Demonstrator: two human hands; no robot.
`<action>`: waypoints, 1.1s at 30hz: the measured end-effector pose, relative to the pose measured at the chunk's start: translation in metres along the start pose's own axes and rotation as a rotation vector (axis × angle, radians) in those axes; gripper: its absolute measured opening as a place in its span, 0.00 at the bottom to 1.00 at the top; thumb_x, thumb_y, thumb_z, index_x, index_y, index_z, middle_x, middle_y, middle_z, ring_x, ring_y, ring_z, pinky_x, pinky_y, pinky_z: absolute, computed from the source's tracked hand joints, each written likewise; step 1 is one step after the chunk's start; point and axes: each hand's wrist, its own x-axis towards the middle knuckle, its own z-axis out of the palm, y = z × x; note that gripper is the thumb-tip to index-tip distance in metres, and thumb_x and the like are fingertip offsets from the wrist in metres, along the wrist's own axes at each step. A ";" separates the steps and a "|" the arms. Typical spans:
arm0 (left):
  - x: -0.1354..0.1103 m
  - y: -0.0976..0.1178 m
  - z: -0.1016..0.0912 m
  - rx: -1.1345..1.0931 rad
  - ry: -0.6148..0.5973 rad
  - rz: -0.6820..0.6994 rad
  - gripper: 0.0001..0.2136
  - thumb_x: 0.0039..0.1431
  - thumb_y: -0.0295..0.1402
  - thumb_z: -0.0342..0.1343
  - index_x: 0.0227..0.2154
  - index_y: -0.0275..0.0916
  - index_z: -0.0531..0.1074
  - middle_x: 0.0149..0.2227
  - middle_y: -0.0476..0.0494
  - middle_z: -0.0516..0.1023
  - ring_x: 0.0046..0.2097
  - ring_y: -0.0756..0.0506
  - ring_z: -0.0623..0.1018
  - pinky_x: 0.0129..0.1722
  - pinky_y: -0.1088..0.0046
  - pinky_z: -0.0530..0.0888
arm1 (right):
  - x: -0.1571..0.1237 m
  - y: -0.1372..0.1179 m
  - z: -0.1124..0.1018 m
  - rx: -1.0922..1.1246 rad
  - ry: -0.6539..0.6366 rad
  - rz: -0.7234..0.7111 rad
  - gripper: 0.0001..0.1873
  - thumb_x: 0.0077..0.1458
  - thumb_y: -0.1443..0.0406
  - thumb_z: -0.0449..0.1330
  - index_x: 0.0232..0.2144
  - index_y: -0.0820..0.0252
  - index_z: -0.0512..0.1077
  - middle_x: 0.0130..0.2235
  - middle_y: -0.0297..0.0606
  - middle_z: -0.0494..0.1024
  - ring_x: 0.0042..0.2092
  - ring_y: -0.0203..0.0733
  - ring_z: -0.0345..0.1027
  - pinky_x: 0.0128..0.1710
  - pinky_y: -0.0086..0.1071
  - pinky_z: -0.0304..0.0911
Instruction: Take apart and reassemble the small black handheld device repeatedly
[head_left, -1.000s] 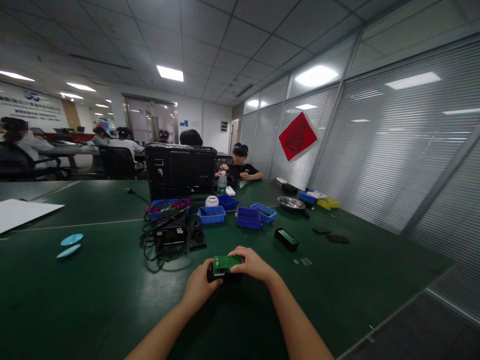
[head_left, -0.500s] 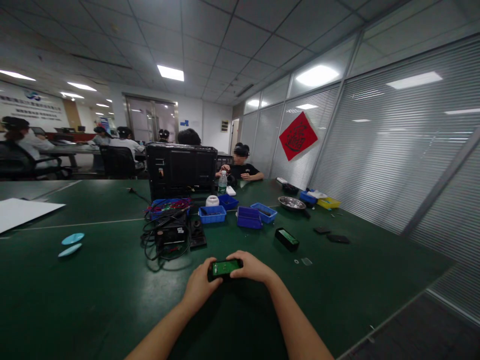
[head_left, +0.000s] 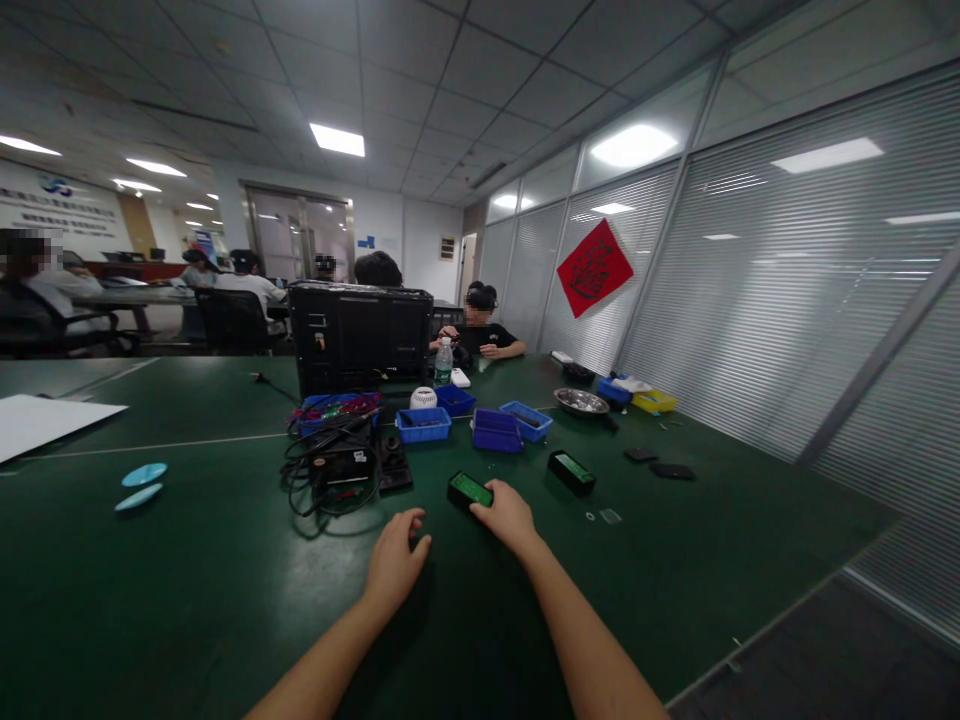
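My right hand (head_left: 510, 515) grips the near right end of a small black box with a green circuit board in its open top (head_left: 466, 488). That box is at the middle of the green table (head_left: 247, 600). To its left, my left hand (head_left: 397, 555) is apart from the box, its fingers loosely bent with a gap between thumb and fingertips and nothing in them. Right of my right hand lies a second black box with a green circuit board (head_left: 573, 470). Close to it are a small white ring (head_left: 590, 516) and a clear flat piece (head_left: 610, 516).
Beyond my hands stand blue bins (head_left: 424, 425), a purple-blue bin (head_left: 496, 431), a metal bowl (head_left: 581, 403) and a water bottle (head_left: 444, 362). Tangled cables (head_left: 300, 470) surround a black power unit (head_left: 341, 465), before a black computer case (head_left: 360, 340). A co-worker (head_left: 487, 335) sits across the table.
My left hand has let go of the black box and drawn slightly left. My right hand has moved the box forward and a little to the right.
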 end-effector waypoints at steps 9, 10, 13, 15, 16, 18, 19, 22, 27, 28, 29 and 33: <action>0.000 0.001 0.002 -0.019 -0.025 -0.024 0.17 0.49 0.31 0.48 0.44 0.39 0.63 0.39 0.46 0.70 0.39 0.49 0.71 0.43 0.73 0.66 | 0.002 0.006 -0.005 0.057 0.100 -0.129 0.23 0.49 0.54 0.53 0.46 0.56 0.66 0.45 0.40 0.69 0.46 0.43 0.62 0.44 0.32 0.55; 0.000 0.001 0.002 -0.020 -0.025 -0.023 0.17 0.49 0.31 0.48 0.44 0.39 0.63 0.39 0.47 0.70 0.39 0.49 0.71 0.43 0.73 0.66 | 0.002 0.005 -0.004 0.040 0.090 -0.154 0.22 0.49 0.55 0.54 0.46 0.55 0.67 0.46 0.40 0.69 0.46 0.43 0.61 0.45 0.32 0.54; 0.000 0.001 0.002 -0.025 -0.023 -0.020 0.17 0.49 0.31 0.48 0.44 0.39 0.64 0.39 0.46 0.70 0.39 0.49 0.71 0.43 0.73 0.65 | 0.000 0.003 0.001 -0.012 0.044 -0.142 0.20 0.47 0.58 0.56 0.44 0.53 0.68 0.46 0.39 0.68 0.46 0.43 0.61 0.45 0.33 0.53; 0.000 0.001 0.002 -0.024 -0.022 -0.021 0.17 0.49 0.31 0.48 0.44 0.40 0.64 0.39 0.47 0.70 0.39 0.49 0.71 0.43 0.73 0.65 | 0.000 0.002 0.004 -0.014 0.030 -0.123 0.20 0.47 0.59 0.57 0.45 0.52 0.67 0.46 0.39 0.67 0.47 0.43 0.61 0.44 0.32 0.54; 0.000 0.001 0.002 -0.022 -0.021 -0.022 0.17 0.49 0.31 0.48 0.44 0.40 0.64 0.39 0.47 0.70 0.39 0.49 0.71 0.42 0.73 0.65 | 0.000 0.002 0.005 -0.005 0.030 -0.113 0.21 0.47 0.59 0.57 0.46 0.53 0.66 0.47 0.39 0.67 0.47 0.43 0.61 0.44 0.32 0.54; 0.000 0.000 0.002 -0.017 -0.018 -0.019 0.17 0.49 0.31 0.48 0.44 0.40 0.64 0.38 0.47 0.70 0.39 0.49 0.70 0.42 0.73 0.65 | 0.002 0.003 0.005 0.026 0.040 -0.085 0.25 0.47 0.58 0.56 0.49 0.54 0.63 0.47 0.40 0.67 0.47 0.43 0.61 0.44 0.32 0.54; 0.000 0.000 0.002 -0.016 -0.017 -0.016 0.17 0.49 0.32 0.48 0.44 0.40 0.64 0.38 0.47 0.70 0.38 0.49 0.70 0.42 0.73 0.65 | 0.003 0.004 0.005 0.042 0.047 -0.061 0.27 0.48 0.58 0.56 0.51 0.55 0.61 0.48 0.41 0.67 0.47 0.43 0.62 0.44 0.32 0.55; 0.000 -0.001 0.002 -0.018 -0.015 -0.009 0.17 0.49 0.32 0.48 0.44 0.40 0.64 0.38 0.47 0.70 0.38 0.49 0.70 0.42 0.73 0.66 | 0.006 0.006 0.004 0.048 0.025 0.034 0.30 0.49 0.54 0.53 0.52 0.61 0.59 0.49 0.45 0.67 0.48 0.46 0.62 0.42 0.33 0.56; -0.001 0.000 0.001 -0.018 -0.022 -0.013 0.17 0.49 0.31 0.48 0.44 0.40 0.64 0.39 0.47 0.71 0.38 0.49 0.71 0.41 0.73 0.66 | 0.008 0.008 0.004 -0.012 -0.046 0.069 0.26 0.51 0.51 0.48 0.43 0.64 0.67 0.43 0.48 0.71 0.43 0.48 0.66 0.36 0.34 0.58; -0.001 0.001 0.001 -0.016 -0.025 -0.016 0.17 0.49 0.31 0.48 0.44 0.40 0.64 0.39 0.47 0.71 0.38 0.49 0.71 0.41 0.73 0.66 | 0.008 0.007 0.005 -0.012 -0.042 0.065 0.25 0.51 0.51 0.48 0.42 0.64 0.66 0.42 0.48 0.71 0.42 0.48 0.66 0.35 0.34 0.58; -0.001 0.001 0.000 -0.013 -0.028 -0.020 0.17 0.49 0.31 0.48 0.44 0.40 0.64 0.39 0.47 0.71 0.38 0.49 0.71 0.41 0.73 0.66 | 0.007 0.006 0.005 -0.008 -0.030 0.060 0.24 0.50 0.52 0.49 0.42 0.64 0.66 0.42 0.47 0.71 0.42 0.48 0.66 0.35 0.34 0.58; -0.001 0.003 -0.001 -0.009 -0.041 -0.030 0.17 0.49 0.31 0.48 0.44 0.40 0.64 0.39 0.47 0.71 0.39 0.49 0.71 0.42 0.73 0.66 | 0.002 -0.003 0.008 0.011 0.039 0.025 0.21 0.47 0.54 0.54 0.40 0.62 0.65 0.41 0.44 0.71 0.41 0.44 0.66 0.35 0.31 0.57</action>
